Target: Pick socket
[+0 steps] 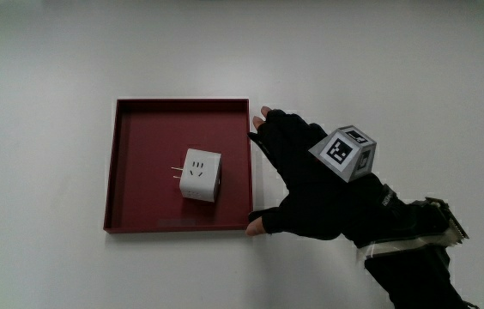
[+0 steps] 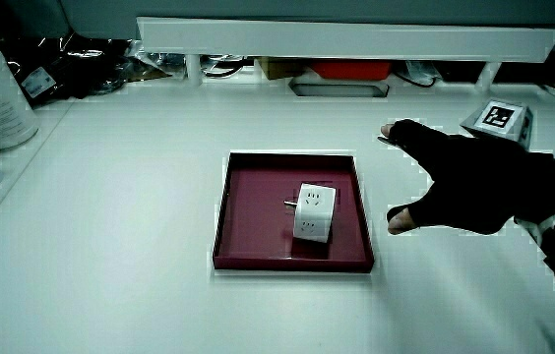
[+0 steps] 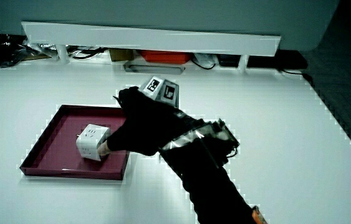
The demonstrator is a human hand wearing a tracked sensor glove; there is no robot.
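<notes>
One white socket (image 1: 200, 176) sits inside the dark red tray (image 1: 139, 129), slightly off centre toward the hand, its metal prongs at 9 o'clock in the main view. Hand (image 1: 306, 184) is on the table just beside the tray, at 3 o'clock from the socket. Fingers spread wide, holding nothing; thumb tip (image 1: 254, 227) close to the tray corner nearest the person. Patterned cube (image 1: 345, 152) faces up.

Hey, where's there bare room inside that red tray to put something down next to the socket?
Inside the tray, the socket sits nearer the rim beside the hand. Bare floor lies between the socket and the rim away from the hand, and between the socket and the rim farthest from the person. The hand-side strip is tight.
</notes>
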